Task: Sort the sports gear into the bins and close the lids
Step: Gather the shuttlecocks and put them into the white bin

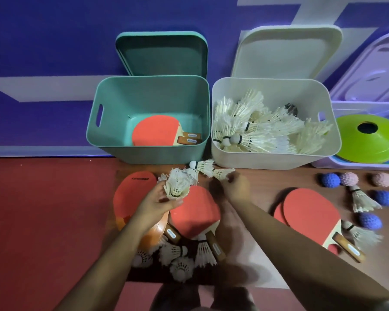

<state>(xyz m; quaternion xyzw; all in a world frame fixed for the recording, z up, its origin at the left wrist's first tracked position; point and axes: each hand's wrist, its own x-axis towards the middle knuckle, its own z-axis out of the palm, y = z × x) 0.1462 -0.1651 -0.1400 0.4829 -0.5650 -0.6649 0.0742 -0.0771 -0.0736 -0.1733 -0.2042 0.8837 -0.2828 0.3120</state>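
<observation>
Gripping shuttle stack in left hand, pinching shuttle in right hand; drop both into white bin, centre right.

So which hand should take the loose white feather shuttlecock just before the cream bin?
Right: the right hand has its fingertips at that white feather shuttlecock, while the left hand is full, gripping a nested bunch of shuttlecocks.

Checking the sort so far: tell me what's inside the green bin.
The green bin holds red paddles, stacked, two handles showing at the right. Its near wall hides the front strip of floor.
</observation>
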